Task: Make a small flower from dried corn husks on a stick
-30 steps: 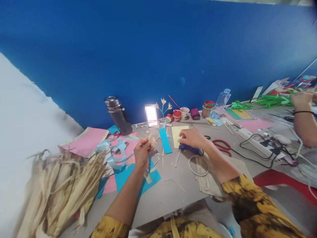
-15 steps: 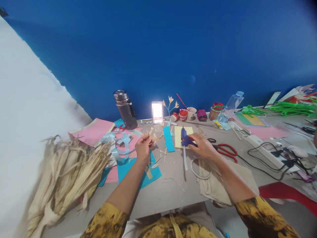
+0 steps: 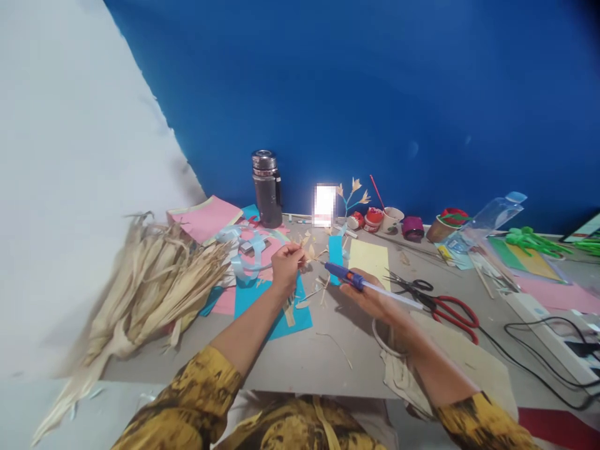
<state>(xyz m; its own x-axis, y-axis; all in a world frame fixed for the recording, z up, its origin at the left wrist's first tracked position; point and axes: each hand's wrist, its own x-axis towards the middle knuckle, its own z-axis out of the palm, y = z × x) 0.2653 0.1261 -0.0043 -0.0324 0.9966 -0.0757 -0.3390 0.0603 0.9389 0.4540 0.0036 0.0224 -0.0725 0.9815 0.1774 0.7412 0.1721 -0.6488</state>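
My left hand [image 3: 287, 267] pinches a small dried corn-husk flower piece [image 3: 307, 252] above the blue paper sheet [image 3: 274, 306]. In my right hand [image 3: 375, 299] lies a blue glue gun [image 3: 345, 276], held level with its nozzle aimed left at the husk piece and a white glue stick [image 3: 394, 295] sticking out of its back. The nozzle tip sits a short way right of the husk piece. A blue paper strip [image 3: 335, 257] and a yellow paper sheet [image 3: 369, 256] lie just behind the gun.
A heap of dried corn husks [image 3: 150, 281] fills the table's left. A dark flask [image 3: 266, 187], small cups [image 3: 391, 219] and a plastic bottle [image 3: 494, 215] line the blue wall. Red-handled scissors [image 3: 445, 306], a wire ring [image 3: 387, 331], cloth and cables [image 3: 529, 350] lie at right.
My right hand lifted the glue gun off the table and turned it level, nozzle toward my left hand. The view swung left, and the other person's arm left the picture.
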